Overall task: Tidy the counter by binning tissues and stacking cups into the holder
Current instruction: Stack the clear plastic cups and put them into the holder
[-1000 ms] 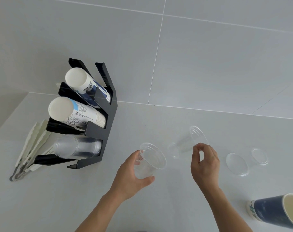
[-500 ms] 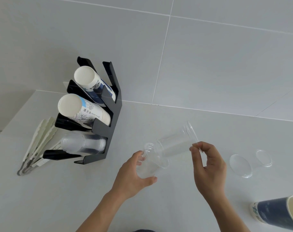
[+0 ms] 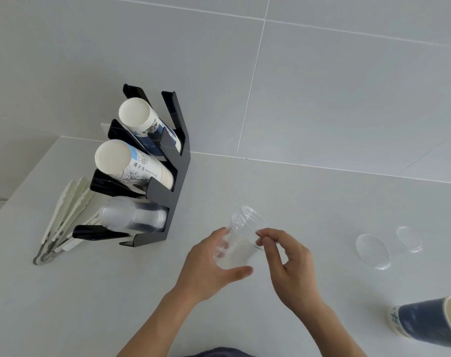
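My left hand (image 3: 209, 269) grips two nested clear plastic cups (image 3: 238, 239) above the counter, mouths tilted up and away. My right hand (image 3: 288, 264) pinches the rim of the inner cup with thumb and forefinger. A black three-tier cup holder (image 3: 173, 181) stands at the back left: its upper two tiers carry stacks of paper cups (image 3: 139, 163), its lowest tier a stack of clear cups (image 3: 134, 215). Another clear cup (image 3: 373, 249) lies on its side to the right. A dark blue paper cup (image 3: 430, 323) lies at the lower right edge.
White tongs (image 3: 64, 217) lie left of the holder near the counter's left edge. The grey counter (image 3: 90, 305) meets a tiled wall (image 3: 322, 86) behind. A small clear round piece (image 3: 409, 239) sits beside the lying clear cup.
My right hand has pushed the second clear cup down into the one in my left hand; the two are now nested. Both hands have drawn closer together.
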